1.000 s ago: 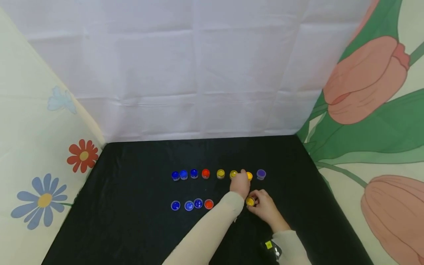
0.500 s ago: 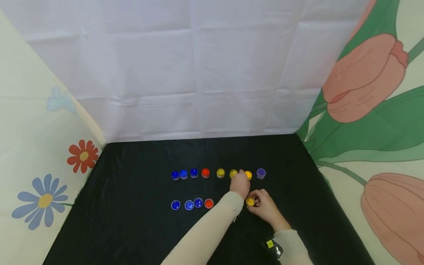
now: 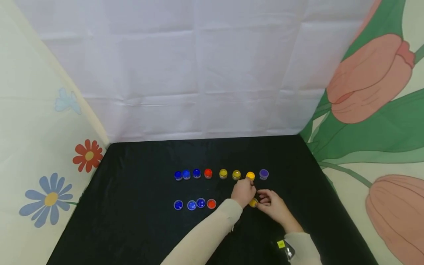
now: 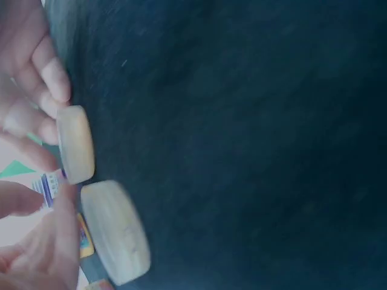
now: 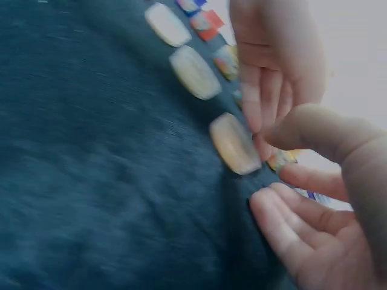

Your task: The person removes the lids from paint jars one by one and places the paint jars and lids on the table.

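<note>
In the head view, a small yellow jar (image 3: 253, 202) sits in the front row on a black cloth, partly covered by the hands. My right hand (image 3: 275, 209) is beside it, thumb at its edge and other fingers spread apart. My left hand (image 3: 243, 192) reaches across between the rows, fingertips close below an orange-yellow jar (image 3: 250, 176) in the back row. The right wrist view has the yellow jar (image 5: 234, 145) upright by the left fingertips (image 5: 261, 147). In the left wrist view, another pale-sided jar (image 4: 115, 232) stands near my left fingers (image 4: 65, 226).
Blue jars (image 3: 178, 205) and a red jar (image 3: 211, 204) stand in the front row. Behind run a similar row with blue, red (image 3: 208, 173), two olive-yellow (image 3: 236, 175) and a purple jar (image 3: 264, 174). White cloth (image 3: 198, 73) hangs behind the table.
My left hand has drawn back from the back row, uncovering the olive-yellow and orange-yellow jars. My right fingers have loosened from the yellow jar, and the hand has shifted slightly right.
</note>
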Tool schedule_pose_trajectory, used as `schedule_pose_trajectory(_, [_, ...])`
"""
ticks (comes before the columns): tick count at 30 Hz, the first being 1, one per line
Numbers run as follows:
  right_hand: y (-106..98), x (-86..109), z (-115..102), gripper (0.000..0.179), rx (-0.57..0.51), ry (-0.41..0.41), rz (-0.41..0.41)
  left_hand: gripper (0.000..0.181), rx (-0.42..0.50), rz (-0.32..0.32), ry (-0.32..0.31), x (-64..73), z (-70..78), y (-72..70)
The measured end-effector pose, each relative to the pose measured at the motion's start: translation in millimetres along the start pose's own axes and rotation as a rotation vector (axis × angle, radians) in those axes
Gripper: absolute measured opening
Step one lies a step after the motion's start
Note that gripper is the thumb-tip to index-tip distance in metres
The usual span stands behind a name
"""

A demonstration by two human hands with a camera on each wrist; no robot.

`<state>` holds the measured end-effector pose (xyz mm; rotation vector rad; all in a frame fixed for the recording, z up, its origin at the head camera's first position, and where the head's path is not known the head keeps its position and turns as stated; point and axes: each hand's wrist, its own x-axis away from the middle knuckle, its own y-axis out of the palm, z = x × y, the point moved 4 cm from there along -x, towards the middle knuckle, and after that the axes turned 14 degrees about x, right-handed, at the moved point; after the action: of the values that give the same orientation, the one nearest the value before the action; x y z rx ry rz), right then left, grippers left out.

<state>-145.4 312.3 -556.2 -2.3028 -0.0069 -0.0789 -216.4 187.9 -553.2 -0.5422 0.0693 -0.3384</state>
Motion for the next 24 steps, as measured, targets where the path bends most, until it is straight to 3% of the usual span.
schedule_pose_trajectory(5, [-14.8,-10.9,9.6,0.039,0.045,0.081,0.1,0.033,0.016,-0.101,0.065,0.0,4.3,15.1])
schedule_pose_trajectory(12, [-22.5,-31.4,16.8,0.055,-0.036,0.169,0.138,0.072,0.047,-0.16,0.056,-2.3,13.9,30.9])
schedule_pose_trajectory(19, [-18.6,-47.4,10.3,0.061,-0.095,0.129,0.055,0.076,0.113,-0.126,0.033,-5.8,18.2,32.5])
schedule_pose_trajectory(24, [-19.4,-50.0,9.3,0.055,-0.152,0.132,0.086,0.071,0.143,-0.151,-0.023,-7.5,20.8,31.0])
